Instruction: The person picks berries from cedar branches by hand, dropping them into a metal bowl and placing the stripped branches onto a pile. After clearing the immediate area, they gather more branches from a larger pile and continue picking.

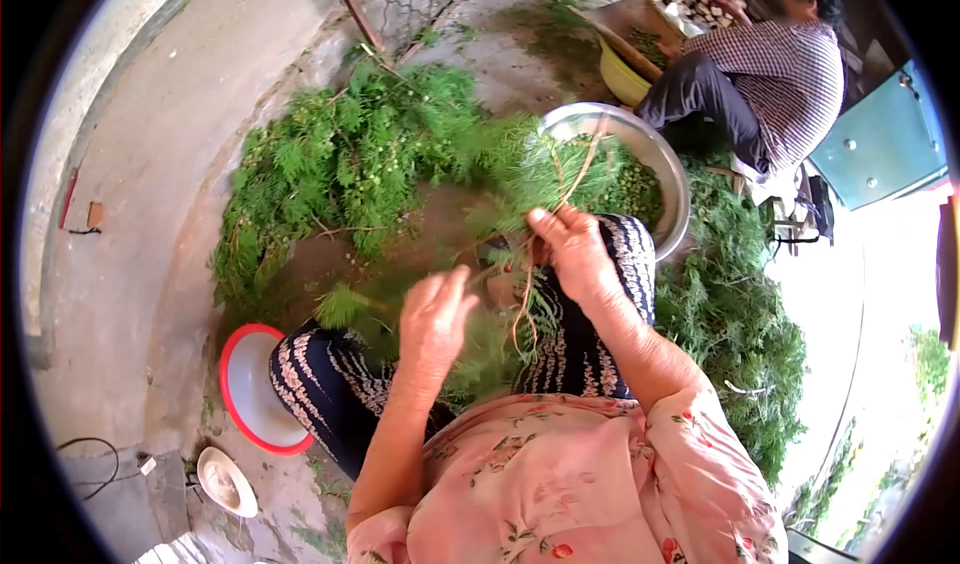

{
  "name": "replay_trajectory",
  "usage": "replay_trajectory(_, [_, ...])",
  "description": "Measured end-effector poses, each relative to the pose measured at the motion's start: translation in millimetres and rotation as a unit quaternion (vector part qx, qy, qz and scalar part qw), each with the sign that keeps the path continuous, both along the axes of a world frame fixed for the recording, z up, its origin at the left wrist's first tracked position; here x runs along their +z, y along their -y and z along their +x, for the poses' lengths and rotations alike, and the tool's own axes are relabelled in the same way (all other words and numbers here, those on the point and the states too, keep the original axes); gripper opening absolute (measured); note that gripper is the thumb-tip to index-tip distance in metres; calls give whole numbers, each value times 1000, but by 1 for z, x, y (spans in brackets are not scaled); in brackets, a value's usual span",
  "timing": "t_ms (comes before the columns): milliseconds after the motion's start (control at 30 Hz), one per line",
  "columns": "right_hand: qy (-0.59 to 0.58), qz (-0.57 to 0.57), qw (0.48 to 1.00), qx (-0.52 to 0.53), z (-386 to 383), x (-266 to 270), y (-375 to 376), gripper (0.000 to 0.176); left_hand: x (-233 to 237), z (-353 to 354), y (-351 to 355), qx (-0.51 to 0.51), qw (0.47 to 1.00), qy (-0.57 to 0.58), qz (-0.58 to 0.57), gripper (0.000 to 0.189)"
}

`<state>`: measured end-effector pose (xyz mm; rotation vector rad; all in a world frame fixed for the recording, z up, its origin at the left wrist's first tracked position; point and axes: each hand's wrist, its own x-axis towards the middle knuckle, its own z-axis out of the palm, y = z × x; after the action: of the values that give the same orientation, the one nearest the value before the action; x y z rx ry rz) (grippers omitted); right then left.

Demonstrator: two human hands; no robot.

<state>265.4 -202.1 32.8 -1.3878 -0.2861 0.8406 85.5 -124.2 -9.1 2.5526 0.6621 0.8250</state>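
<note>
My right hand (578, 254) is closed around the thin brown stem of a leafy evergreen branch (583, 169). The branch's feathery green top leans over a large metal basin (681, 204), and twigs hang below my fingers. To its left, my left hand (433, 319) is slightly blurred, with its fingers curled in. Whether a sprig is pinched there is hard to see; a blurred green sprig (342, 306) shows just beyond it. Small round green cones (636, 190) lie inside the basin.
A heap of cone-bearing evergreen branches (350, 144) lies ahead on the ground. More cut greenery (735, 314) is piled at right. A red-rimmed basin (232, 394) stands by my left knee, near a pale hat (226, 482). Another person (765, 74) sits beside a yellow basin (620, 76).
</note>
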Motion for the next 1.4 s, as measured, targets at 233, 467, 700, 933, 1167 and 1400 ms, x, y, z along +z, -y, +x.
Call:
replay_trajectory(233, [84,128,940,-306,98,20,86,16,78,-8,-20,-12,957,232,-174,33])
replay_trajectory(467, [28,154,848,-506,205,-138,343,25,195,-24,-6,-197,887,404,-104,30])
replay_trajectory(700, [-218,-98,769,-593,129,-203,406,29,238,-43,10,-201,928,303,-73,27])
replay_trajectory(933, [-88,-8,928,-361,119,-124,225,11,261,-56,43,-111,968,207,-84,24])
replay_trajectory(1167, [80,159,962,-205,55,-14,87,19,283,-63,75,-21,986,146,-83,22])
replay_trajectory(1400, [60,105,991,-49,-25,-22,29,14,313,-73,98,125,985,49,-112,21])
